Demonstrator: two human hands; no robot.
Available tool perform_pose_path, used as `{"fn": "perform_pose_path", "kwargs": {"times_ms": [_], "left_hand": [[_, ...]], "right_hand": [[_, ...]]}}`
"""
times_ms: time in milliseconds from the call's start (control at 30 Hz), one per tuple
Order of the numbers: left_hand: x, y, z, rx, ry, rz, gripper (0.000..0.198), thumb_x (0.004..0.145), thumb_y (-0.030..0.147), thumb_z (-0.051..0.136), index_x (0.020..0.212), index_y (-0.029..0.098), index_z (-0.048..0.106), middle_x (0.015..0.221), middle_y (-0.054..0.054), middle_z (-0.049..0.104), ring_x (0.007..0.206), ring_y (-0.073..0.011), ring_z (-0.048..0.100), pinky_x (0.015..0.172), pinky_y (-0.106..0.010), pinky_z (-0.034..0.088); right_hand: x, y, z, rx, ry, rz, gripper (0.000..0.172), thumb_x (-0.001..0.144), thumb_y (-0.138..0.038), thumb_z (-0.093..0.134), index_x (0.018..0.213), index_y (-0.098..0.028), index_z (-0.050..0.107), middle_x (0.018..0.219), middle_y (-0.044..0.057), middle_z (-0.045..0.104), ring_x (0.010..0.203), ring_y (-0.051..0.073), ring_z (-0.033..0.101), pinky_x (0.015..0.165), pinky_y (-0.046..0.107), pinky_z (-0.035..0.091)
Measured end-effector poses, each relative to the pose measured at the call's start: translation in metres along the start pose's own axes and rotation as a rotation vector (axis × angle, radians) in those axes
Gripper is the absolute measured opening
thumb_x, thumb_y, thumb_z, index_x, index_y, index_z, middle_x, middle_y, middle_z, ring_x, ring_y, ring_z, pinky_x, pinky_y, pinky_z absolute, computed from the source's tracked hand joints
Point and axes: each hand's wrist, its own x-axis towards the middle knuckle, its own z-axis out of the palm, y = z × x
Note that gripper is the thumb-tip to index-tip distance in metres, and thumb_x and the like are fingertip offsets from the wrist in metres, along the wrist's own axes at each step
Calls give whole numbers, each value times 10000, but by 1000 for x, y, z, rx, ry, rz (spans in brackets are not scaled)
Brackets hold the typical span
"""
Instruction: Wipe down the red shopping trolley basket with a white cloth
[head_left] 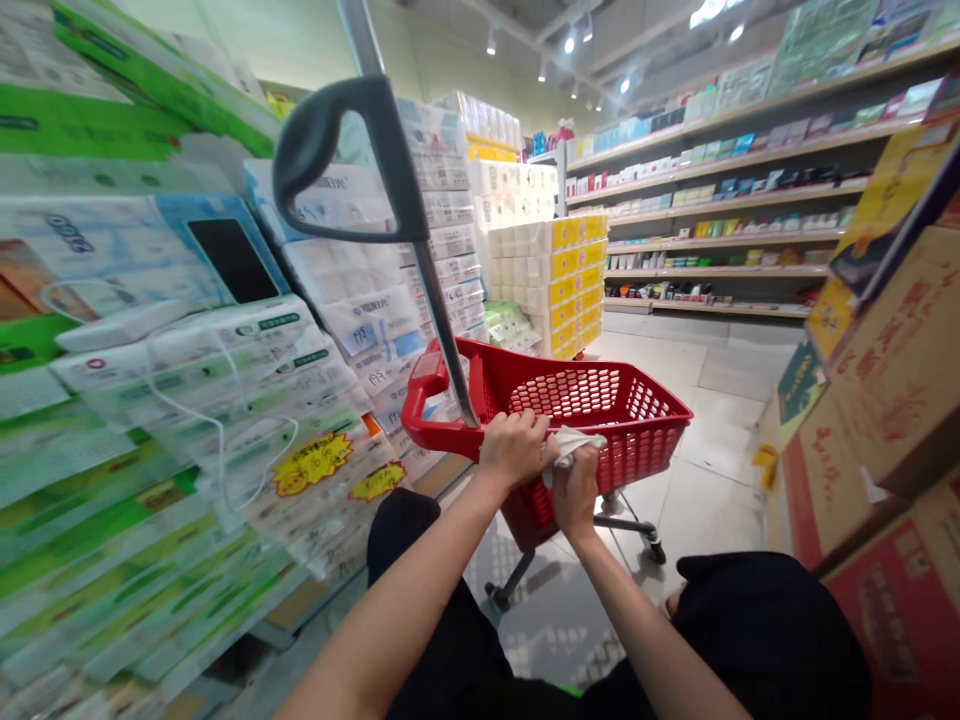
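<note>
A red plastic shopping basket cart [645, 445] stands on wheels in front of me, with perforated sides and a grey loop handle [409, 190] on a metal pole. My left hand [516, 447] is closed over the basket's near rim, close to the foot of the pole. Just right of it, my right hand [576, 492] is closed around a white cloth [577, 440] that lies against the same rim. Part of the cloth is hidden by my fingers. No goods show inside the visible part of the basket.
Stacked tissue packs [360, 290] with yellow price tags rise at left, a phone [232, 260] and a white cable [221, 440] on them. Cardboard boxes [900, 390] are piled at right. Behind are yellow-sided paper packs [577, 285] and stocked shelves [720, 195]. Pale floor tiles [720, 420] lie between.
</note>
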Motion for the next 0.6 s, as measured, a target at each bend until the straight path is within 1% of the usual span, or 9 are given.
{"fn": "perform_pose_path", "kwargs": {"times_ms": [67, 100, 167, 233, 300, 367, 400, 467, 600], "left_hand": [[-1, 1, 0, 4, 6, 5, 247, 888, 379, 437, 873, 193, 599, 844, -71, 616, 754, -216, 563, 678, -365, 313], [-1, 1, -1, 7, 8, 7, 243, 888, 371, 434, 869, 193, 599, 839, -70, 613, 749, -214, 562, 676, -364, 313], [-2, 2, -1, 13, 12, 13, 232, 887, 354, 433, 859, 193, 599, 825, -67, 608, 739, -211, 558, 673, -364, 313], [-3, 2, -2, 16, 17, 16, 230, 886, 349, 432, 852, 193, 597, 818, -66, 605, 733, -211, 555, 670, -365, 313], [-3, 3, -3, 15, 24, 18, 229, 886, 349, 430, 851, 195, 596, 821, -64, 605, 732, -214, 553, 667, -366, 313], [-3, 5, -3, 12, 30, 17, 228, 885, 350, 429, 854, 198, 595, 826, -62, 606, 733, -216, 553, 667, -365, 314], [-3, 5, -3, 12, 32, 16, 227, 885, 350, 428, 855, 199, 595, 824, -60, 605, 733, -216, 552, 668, -364, 314], [-3, 6, -2, 12, 32, 12, 228, 887, 348, 426, 848, 199, 594, 814, -59, 604, 728, -213, 553, 667, -362, 312], [-3, 4, -1, 20, 25, 7, 219, 887, 329, 429, 846, 194, 597, 802, -61, 609, 715, -203, 556, 659, -360, 301]], "right_hand": [[41, 5, -14, -20, 132, 52, 297, 919, -320, 392, 1187, -203, 446, 1188, 135, 481, 1150, 253, 450, 948, 439, 396], [59, 14, -23, -43, 150, 73, 325, 916, -329, 385, 1208, -202, 449, 1226, 141, 465, 1189, 261, 422, 972, 447, 372], [88, 42, -44, -105, 136, 123, 322, 889, -357, 402, 1148, -197, 506, 1185, 136, 481, 1139, 268, 442, 955, 445, 372], [108, 75, -66, -167, 131, 164, 319, 861, -345, 404, 1098, -178, 536, 1140, 138, 506, 1084, 269, 461, 941, 445, 368], [120, 103, -83, -215, 102, 153, 326, 836, -329, 409, 1092, -175, 540, 1109, 128, 533, 1061, 265, 457, 928, 434, 364], [125, 115, -92, -284, 59, 181, 335, 829, -330, 407, 1099, -187, 546, 1033, 109, 563, 999, 265, 459, 884, 428, 373], [124, 113, -91, -320, 34, 200, 335, 834, -335, 403, 1100, -195, 552, 992, 101, 570, 967, 267, 458, 857, 425, 376], [114, 95, -81, -376, -23, 201, 323, 853, -336, 393, 1092, -212, 571, 940, 93, 572, 937, 270, 454, 825, 421, 376], [75, 27, -42, -333, -89, 19, 294, 891, -277, 381, 1092, -230, 590, 963, 83, 580, 977, 263, 467, 865, 425, 365]]}}
